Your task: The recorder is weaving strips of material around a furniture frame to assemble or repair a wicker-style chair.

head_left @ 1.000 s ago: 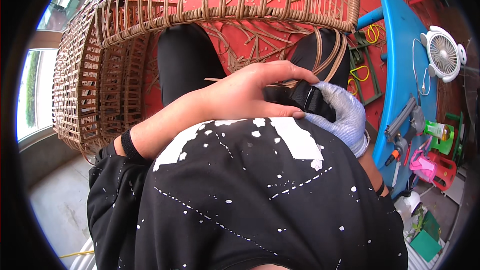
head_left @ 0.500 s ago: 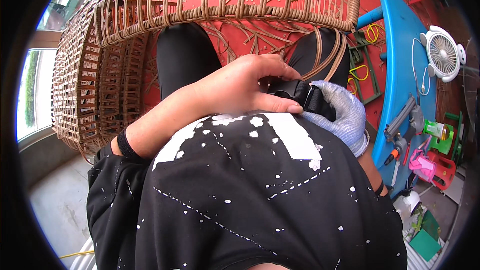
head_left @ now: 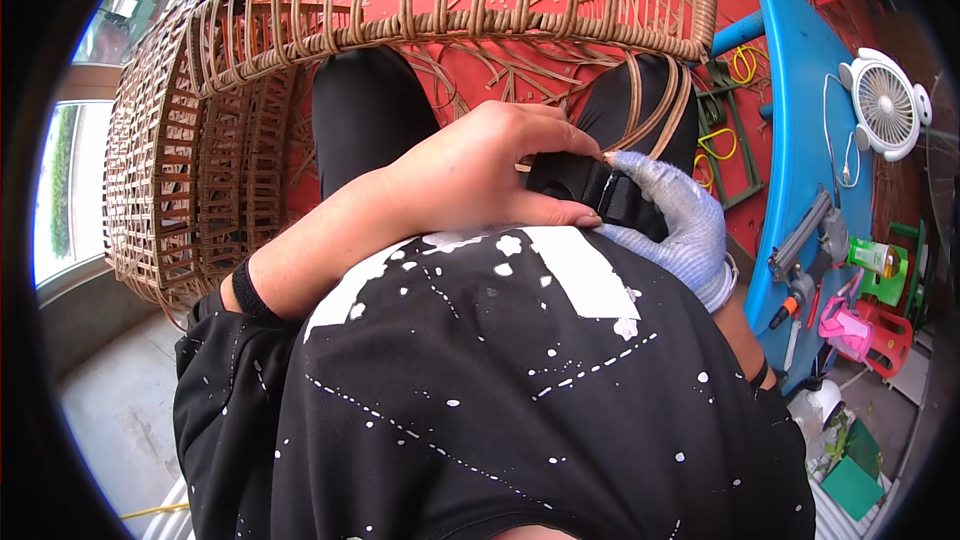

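Observation:
At my waist lies a black webbing strap with what looks like a buckle (head_left: 563, 178). My left hand (head_left: 490, 165), bare, is closed on its left part, thumb along the near edge and fingertips at the far edge. From the other side my right hand (head_left: 690, 215), in a pale blue-grey knit glove with bare fingertips, grips the strap. The fingertips of both hands almost meet at its far edge. Beyond my knees stands a woven rattan frame (head_left: 400, 30), touched by neither hand; loose rattan strands (head_left: 660, 115) hang from its right corner over my right thigh.
A blue table (head_left: 800, 70) at the right bears a white fan (head_left: 886, 105) and a grey air-powered tool (head_left: 810, 240). Stacked woven baskets (head_left: 200, 160) stand at the left by the window. Rattan scraps litter the red floor (head_left: 480, 90). A red stool (head_left: 885, 340) is beyond the table.
Both hands keep hold of the strap and have shifted only slightly. The fingers of my right hand have straightened a little toward my left fingertips. The rattan frame stays in place.

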A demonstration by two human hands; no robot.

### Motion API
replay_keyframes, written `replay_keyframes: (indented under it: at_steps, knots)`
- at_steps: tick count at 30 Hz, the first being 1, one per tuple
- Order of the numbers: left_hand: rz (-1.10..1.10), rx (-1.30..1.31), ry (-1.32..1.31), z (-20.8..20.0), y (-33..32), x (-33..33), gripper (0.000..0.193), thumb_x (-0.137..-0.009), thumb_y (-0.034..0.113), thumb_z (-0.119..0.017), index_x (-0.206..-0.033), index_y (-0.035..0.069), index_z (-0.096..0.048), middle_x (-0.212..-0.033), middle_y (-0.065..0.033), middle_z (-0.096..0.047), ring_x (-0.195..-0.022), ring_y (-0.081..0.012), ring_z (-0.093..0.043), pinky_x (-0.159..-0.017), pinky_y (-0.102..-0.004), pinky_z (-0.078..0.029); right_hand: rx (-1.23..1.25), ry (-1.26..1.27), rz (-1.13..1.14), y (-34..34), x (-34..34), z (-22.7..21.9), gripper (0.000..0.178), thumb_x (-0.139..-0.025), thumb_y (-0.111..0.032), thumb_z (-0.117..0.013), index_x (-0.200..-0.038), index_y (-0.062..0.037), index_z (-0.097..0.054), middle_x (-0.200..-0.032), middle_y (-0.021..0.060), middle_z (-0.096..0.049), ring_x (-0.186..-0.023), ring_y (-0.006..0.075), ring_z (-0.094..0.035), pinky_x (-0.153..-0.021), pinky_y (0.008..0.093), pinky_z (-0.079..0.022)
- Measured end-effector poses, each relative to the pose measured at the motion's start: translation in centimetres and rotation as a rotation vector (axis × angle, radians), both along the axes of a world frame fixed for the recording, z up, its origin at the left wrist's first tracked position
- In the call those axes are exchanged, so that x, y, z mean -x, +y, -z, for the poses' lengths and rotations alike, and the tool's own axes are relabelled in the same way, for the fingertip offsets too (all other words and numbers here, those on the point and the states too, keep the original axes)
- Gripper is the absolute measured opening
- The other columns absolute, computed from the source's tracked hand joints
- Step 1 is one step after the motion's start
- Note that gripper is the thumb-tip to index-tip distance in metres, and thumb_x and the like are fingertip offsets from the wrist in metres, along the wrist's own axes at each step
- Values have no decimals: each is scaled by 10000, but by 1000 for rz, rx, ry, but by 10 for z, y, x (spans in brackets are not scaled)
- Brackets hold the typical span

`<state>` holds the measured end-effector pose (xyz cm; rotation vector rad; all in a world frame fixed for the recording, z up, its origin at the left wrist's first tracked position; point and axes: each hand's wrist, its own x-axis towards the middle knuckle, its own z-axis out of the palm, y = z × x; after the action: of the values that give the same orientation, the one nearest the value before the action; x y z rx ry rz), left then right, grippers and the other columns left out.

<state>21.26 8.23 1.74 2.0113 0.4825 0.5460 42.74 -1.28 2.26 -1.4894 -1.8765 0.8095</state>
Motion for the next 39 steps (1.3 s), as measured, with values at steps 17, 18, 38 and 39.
replay_keyframes:
  at_steps: [17,18,38,39]
  knots:
    - [60,-27,-58,2,9,12,431,-688,173,-811,-1049,-5,-656,-920,-149,-670,-822,-290,-655,-753,-331,-517,-80,0,-69,-1,0,-1,483,-681,-213,-811,-1091,-25,-639,-955,142,-667,-844,275,-670,-765,327,-531]
    - [46,-2,-56,1,7,11,429,-693,174,-809,-1050,-6,-654,-920,-154,-669,-822,-292,-655,-759,-333,-516,-83,5,-70,-1,-1,-2,483,-681,-213,-811,-1091,-25,-639,-955,142,-667,-844,275,-670,-765,327,-531]
    - [-67,-101,-108,0,-3,3,467,-665,182,-825,-1060,5,-649,-792,-128,-604,-690,-261,-605,-613,-324,-491,-51,-17,-1,-3,3,2,478,-731,-214,-783,-1137,-35,-608,-1016,144,-662,-915,284,-666,-805,334,-524]
    - [-67,-102,-108,-2,-2,3,467,-665,182,-825,-1060,5,-649,-792,-128,-604,-690,-261,-605,-613,-324,-491,-51,-17,-1,-2,3,2,478,-731,-214,-783,-1137,-35,-608,-1016,144,-662,-915,284,-666,-805,334,-524]
